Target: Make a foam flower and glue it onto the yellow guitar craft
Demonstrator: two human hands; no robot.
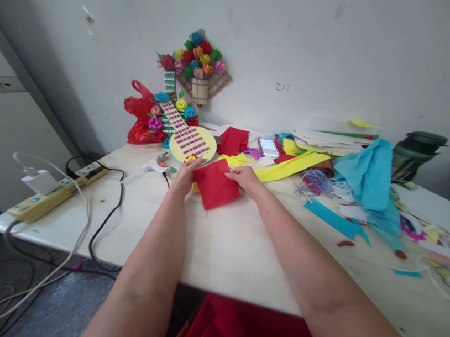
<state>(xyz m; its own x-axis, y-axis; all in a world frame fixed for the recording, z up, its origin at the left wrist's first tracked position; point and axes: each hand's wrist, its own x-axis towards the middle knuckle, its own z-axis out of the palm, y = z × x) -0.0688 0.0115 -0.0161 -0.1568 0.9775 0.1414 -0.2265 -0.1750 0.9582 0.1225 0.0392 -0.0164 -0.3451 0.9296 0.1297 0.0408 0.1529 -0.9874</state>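
A square red sheet (pixel 217 185) is held up over the white table (pixel 239 248), tilted, with one corner pointing down. My left hand (pixel 186 177) grips its left corner, and a bit of yellow shows beside the fingers. At the sheet's right edge, my right hand (pixel 245 178) pinches it between thumb and fingers. Just behind my hands lies a yellow guitar-shaped piece (pixel 193 143) with purple strips, decorated with paper flowers along its left.
Yellow power strip (pixel 58 194) and cables at left; white glue gun (pixel 155 166) nearer the hands. Behind and right lie yellow paper (pixel 292 167), blue paper (pixel 368 175), scraps and a green bottle (pixel 415 156). A flower basket craft (pixel 199 91) leans on the wall.
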